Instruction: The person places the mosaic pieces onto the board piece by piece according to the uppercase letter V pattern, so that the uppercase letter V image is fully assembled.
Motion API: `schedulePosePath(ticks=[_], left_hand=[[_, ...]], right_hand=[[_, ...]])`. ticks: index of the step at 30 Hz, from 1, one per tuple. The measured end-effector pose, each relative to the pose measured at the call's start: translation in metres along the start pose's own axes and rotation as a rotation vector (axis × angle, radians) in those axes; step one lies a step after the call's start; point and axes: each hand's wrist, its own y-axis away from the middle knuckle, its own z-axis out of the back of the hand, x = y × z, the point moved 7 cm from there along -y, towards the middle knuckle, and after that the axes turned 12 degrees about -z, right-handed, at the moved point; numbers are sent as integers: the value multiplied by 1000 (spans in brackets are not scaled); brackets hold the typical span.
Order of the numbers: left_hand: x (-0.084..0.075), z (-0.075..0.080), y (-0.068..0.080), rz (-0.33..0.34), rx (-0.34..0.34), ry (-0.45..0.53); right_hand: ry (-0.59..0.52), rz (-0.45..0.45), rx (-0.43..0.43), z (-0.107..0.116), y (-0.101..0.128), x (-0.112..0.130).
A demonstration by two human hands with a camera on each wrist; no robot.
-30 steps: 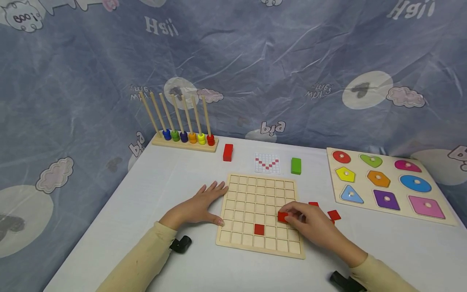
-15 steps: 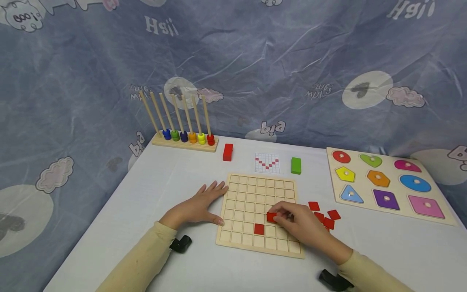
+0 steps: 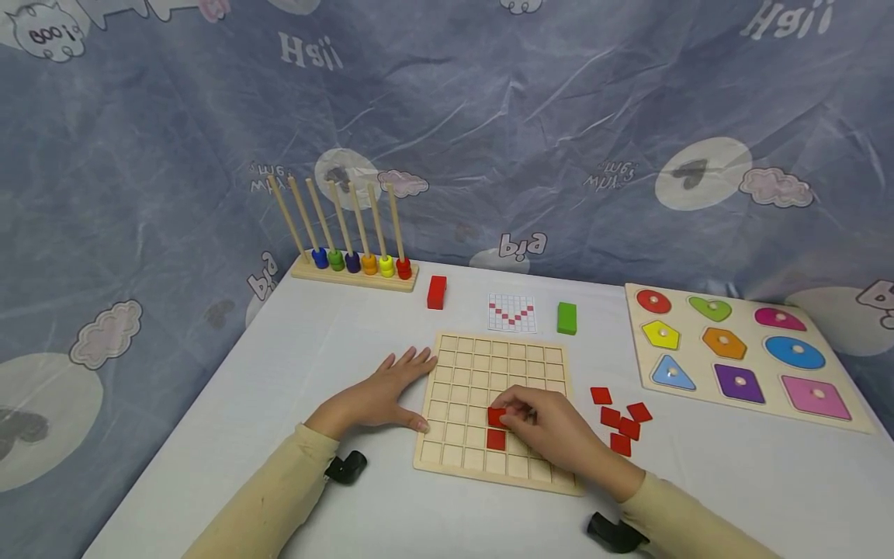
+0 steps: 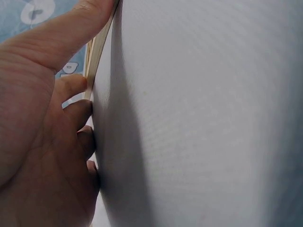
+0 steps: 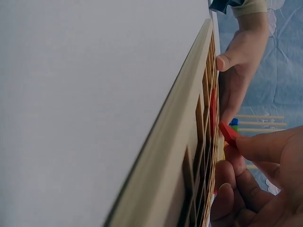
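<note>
While one red tile (image 3: pixel 496 439) already sits in the wooden grid board (image 3: pixel 482 365), the right hand (image 3: pixel 541 427) pinches a second red tile (image 3: pixel 497 416) just above it, its grip closed on the piece. Four loose tiles (image 3: pixel 620 423) wait on the bench (image 3: pixel 314 349); most of the pattern card (image 3: pixel 512 313) looks unbuilt. The left hand (image 3: pixel 380 392) lies flat against the board's edge. The backdrop (image 3: pixel 447 116) shows mirrored "pig" writing.

Head view looks down across the grid board (image 3: pixel 492 404) — both wrist views skim its edge, close.

Blue cartoon-print backdrop (image 3: pixel 559 116) — white table (image 3: pixel 335 341)
</note>
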Motion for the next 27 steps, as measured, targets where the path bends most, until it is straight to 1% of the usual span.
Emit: schedulePosePath(ticks=[3, 12, 20, 27], left_hand=[[0, 0, 0, 1, -2, 2], [1, -1, 0, -4, -3, 1], [-1, 0, 1, -20, -5, 8], [0, 0, 1, -29, -6, 10]], right_hand=[[1, -12, 6, -4, -3, 3], [39, -11, -6, -14, -9, 10], [76, 0, -10, -18, -11, 16], [95, 1, -21, -22, -14, 16]])
